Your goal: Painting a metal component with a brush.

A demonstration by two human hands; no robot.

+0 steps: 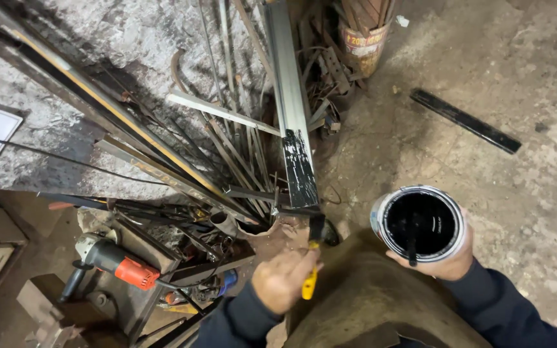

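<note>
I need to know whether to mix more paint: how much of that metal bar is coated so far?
Only the lower end of the metal bar is black; above that it is bare grey metal. The left hand holds a yellow-handled brush at the bar's painted end, and the right hand carries an open can with black paint inside. Most of the bar's visible length is left.

I see both hands bare, left hand (283, 278) & right hand (444, 263); dark navy long sleeves w/ ribbed cuffs.
</note>
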